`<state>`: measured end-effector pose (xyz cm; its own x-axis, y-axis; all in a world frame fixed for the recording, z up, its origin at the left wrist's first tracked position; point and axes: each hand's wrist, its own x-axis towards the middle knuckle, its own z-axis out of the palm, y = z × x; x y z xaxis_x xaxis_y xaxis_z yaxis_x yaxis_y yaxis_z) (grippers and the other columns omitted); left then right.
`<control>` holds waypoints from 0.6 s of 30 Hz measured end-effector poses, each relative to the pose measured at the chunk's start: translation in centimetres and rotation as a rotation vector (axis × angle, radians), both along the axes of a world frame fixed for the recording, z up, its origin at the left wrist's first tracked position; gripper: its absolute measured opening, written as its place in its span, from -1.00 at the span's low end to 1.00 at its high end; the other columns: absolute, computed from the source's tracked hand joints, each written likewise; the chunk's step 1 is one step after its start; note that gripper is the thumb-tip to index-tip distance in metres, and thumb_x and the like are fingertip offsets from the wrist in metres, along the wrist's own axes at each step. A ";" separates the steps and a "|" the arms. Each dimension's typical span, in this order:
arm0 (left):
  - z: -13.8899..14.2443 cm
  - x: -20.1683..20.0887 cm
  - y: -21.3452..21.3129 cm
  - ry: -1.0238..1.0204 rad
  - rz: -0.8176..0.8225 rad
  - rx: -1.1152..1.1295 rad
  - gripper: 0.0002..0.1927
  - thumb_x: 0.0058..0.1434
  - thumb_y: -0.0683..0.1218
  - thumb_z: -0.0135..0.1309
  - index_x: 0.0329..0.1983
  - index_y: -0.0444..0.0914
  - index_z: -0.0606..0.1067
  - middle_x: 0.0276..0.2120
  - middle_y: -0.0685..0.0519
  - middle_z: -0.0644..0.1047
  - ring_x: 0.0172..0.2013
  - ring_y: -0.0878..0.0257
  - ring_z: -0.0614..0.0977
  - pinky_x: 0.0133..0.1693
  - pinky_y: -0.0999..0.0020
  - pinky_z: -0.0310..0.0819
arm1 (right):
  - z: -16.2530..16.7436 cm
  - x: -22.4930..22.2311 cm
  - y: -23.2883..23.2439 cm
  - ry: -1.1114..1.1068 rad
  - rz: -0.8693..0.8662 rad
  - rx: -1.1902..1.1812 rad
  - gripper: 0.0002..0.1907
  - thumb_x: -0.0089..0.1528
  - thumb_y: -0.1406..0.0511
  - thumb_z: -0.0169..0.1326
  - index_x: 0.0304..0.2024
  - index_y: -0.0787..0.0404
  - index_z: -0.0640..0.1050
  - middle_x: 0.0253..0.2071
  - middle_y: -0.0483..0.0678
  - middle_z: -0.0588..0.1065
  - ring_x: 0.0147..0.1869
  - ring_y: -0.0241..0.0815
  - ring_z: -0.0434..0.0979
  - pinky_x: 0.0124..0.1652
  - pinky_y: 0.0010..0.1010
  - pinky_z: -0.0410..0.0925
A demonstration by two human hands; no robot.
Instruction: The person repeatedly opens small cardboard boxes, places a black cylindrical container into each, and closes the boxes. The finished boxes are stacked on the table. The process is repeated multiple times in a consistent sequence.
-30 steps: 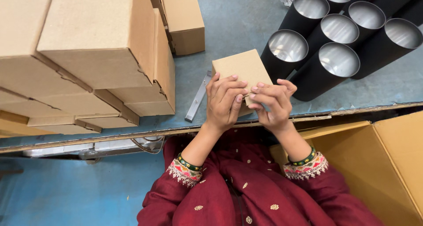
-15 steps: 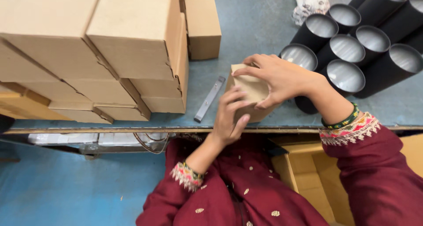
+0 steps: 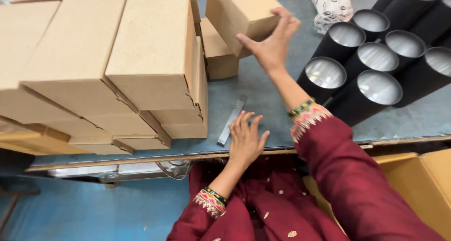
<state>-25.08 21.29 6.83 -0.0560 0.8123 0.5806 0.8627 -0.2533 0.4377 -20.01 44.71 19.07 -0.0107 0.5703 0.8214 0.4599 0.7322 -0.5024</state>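
Note:
My right hand [image 3: 271, 44] is stretched forward over the blue-grey table [image 3: 263, 104], gripping a small closed brown cardboard box [image 3: 237, 11] by its near corner. The box sits tilted above another small brown box [image 3: 219, 53] that rests on the table. My left hand [image 3: 245, 138] lies flat and open near the table's front edge, its fingers touching a narrow grey metal strip [image 3: 232, 120]. Both arms wear dark red sleeves with embroidered cuffs and bangles.
A tall stack of closed brown boxes [image 3: 112, 67] fills the left half of the table. Several black tubes with silvery insides [image 3: 371, 76] lie stacked at the right. A patterned white wrapped bundle [image 3: 331, 5] lies at the back. An open cardboard carton [image 3: 423, 184] stands at lower right.
My right hand has carried the small box from in front of my chest up and forward toward the stack. My left hand let go of it and dropped to the table edge.

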 end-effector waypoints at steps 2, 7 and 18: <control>-0.1 -0.1 -0.4 0.037 0.001 0.053 -0.47 0.24 0.08 0.19 0.22 -0.18 0.41 0.23 -0.07 0.31 0.35 -0.07 0.20 0.32 -0.06 0.03 | -1.1 -3.3 0.8 0.037 -0.037 -0.083 0.04 -0.03 0.01 0.62 0.23 0.13 0.21 0.15 0.11 0.14 0.29 0.12 0.20 0.23 -0.11 0.30; -0.2 -0.2 -0.4 0.046 -0.007 -0.016 -0.47 0.18 0.05 0.19 0.20 -0.20 0.43 0.22 -0.06 0.32 0.36 -0.06 0.20 0.34 -0.05 0.04 | -2.1 -9.0 1.3 -0.118 0.080 -0.346 -0.15 0.22 0.01 0.37 0.39 0.01 0.20 0.27 0.15 0.14 0.37 0.14 0.24 0.24 -0.10 0.33; -0.2 -0.8 -0.9 0.063 -0.034 0.020 -0.60 0.22 0.05 0.19 0.10 -0.14 0.49 0.19 -0.06 0.35 0.33 -0.07 0.24 0.28 -0.06 0.06 | -0.3 3.2 -8.3 -0.159 0.162 -0.064 -0.33 0.37 0.10 0.29 0.39 0.18 0.30 0.34 0.12 0.25 0.50 0.13 0.24 0.49 -0.12 0.18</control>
<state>-25.92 20.38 6.64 0.0089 0.8013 0.5982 0.8792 -0.2913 0.3771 -16.78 36.38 18.74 -0.2327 0.6017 0.7641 0.4166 0.7716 -0.4808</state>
